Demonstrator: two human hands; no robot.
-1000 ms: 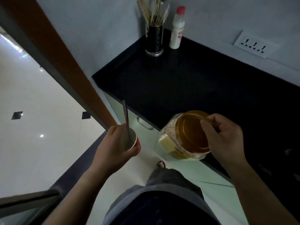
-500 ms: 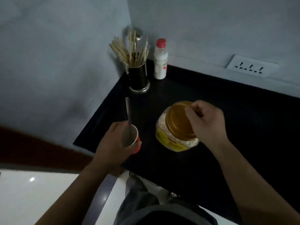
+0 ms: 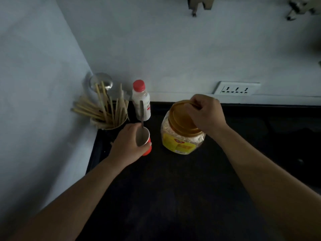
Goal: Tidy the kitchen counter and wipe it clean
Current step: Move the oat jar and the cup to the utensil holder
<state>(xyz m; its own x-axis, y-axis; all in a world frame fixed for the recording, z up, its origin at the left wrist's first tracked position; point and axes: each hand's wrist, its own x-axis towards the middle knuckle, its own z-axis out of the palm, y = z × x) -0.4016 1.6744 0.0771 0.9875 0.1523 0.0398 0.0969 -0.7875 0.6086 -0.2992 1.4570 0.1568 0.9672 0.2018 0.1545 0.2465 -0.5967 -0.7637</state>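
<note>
My left hand (image 3: 127, 147) is wrapped around a red paper cup (image 3: 145, 142) with a metal spoon (image 3: 142, 112) standing in it, over the black counter (image 3: 173, 197). My right hand (image 3: 206, 113) grips the amber lid of a clear plastic jar (image 3: 180, 138) filled with pale grain and carrying a yellow label. The jar is tilted, right of the cup. I cannot tell whether cup or jar touches the counter.
In the back left corner stands a dark holder full of chopsticks (image 3: 106, 112) with a steel ladle (image 3: 101, 81). A white bottle with a red cap (image 3: 141, 100) stands beside it. A wall socket strip (image 3: 237, 87) sits above the counter's back edge.
The view has swung from the floor and counter edge onto the corner. Both hands carried the cup and the jar further in over the counter, toward the chopstick holder and bottle.
</note>
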